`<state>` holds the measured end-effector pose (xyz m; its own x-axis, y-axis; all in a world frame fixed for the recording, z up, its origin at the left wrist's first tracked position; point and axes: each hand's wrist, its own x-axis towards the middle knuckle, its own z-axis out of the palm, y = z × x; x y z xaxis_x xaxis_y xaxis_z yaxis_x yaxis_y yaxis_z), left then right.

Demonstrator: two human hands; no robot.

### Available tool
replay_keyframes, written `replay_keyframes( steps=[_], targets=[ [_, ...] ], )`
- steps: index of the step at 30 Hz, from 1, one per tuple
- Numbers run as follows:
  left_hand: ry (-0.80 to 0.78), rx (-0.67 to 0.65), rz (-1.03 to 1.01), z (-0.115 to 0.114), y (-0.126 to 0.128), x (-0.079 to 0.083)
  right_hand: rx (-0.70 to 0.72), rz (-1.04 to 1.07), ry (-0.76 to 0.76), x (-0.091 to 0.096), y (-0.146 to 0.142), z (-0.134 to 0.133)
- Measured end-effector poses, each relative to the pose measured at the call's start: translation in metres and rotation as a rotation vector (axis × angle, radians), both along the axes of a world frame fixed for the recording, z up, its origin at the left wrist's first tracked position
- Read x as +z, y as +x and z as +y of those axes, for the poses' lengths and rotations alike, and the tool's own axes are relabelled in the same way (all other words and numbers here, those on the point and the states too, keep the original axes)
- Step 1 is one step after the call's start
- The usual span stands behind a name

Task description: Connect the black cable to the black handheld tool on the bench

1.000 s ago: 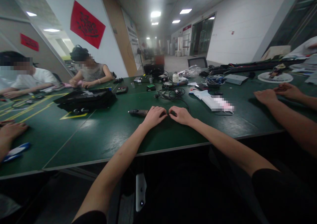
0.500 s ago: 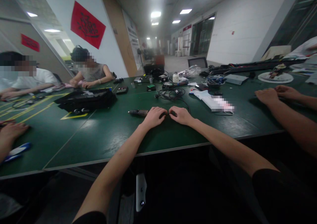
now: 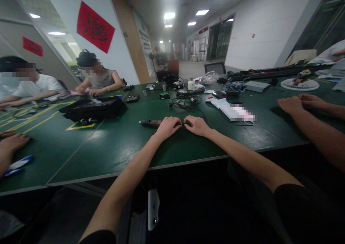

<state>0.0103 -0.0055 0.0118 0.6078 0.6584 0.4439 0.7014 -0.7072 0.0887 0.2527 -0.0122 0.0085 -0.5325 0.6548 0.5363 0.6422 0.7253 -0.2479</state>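
A dark electric screwdriver (image 3: pixel 151 123) lies on the green table with its tip pointing left. My left hand (image 3: pixel 167 128) is wrapped round its rear end. Close by on the right, my right hand (image 3: pixel 198 126) pinches the dark end of a cord, its fingertips almost touching those of my left hand. Where the cord and the screwdriver meet is mostly hidden by my fingers. Behind my hands lies a black coiled cable (image 3: pixel 185 102), one strand of which runs down toward my right hand.
A black open case (image 3: pixel 93 109) stands to the left, and a white plastic packet (image 3: pixel 223 109) lies to the right. Co-workers' hands rest at both sides, with blue-handled pliers (image 3: pixel 20 165) at far left. Small devices and a wire bundle (image 3: pixel 234 87) line the back.
The fingers of my left hand have shifted slightly toward the cord end. The screwdriver and my right hand stay practically where they were.
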Motion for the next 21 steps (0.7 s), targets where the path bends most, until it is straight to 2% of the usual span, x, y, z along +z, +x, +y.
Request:
replay_keyframes(
  steps=[12,17,21],
  targets=[
    [0.002,0.005,0.007,-0.003,0.0002,0.0012,-0.001,0.002,0.001,-0.0028,0.0003,0.0022],
    [0.017,-0.031,0.024,-0.0029,-0.0006,0.0012,-0.001,0.001,0.008,-0.0036,0.0002,0.0028],
    [0.005,-0.005,0.02,-0.0022,-0.0004,0.0015,0.001,0.002,0.003,-0.0023,0.0004,0.0018]
  ],
)
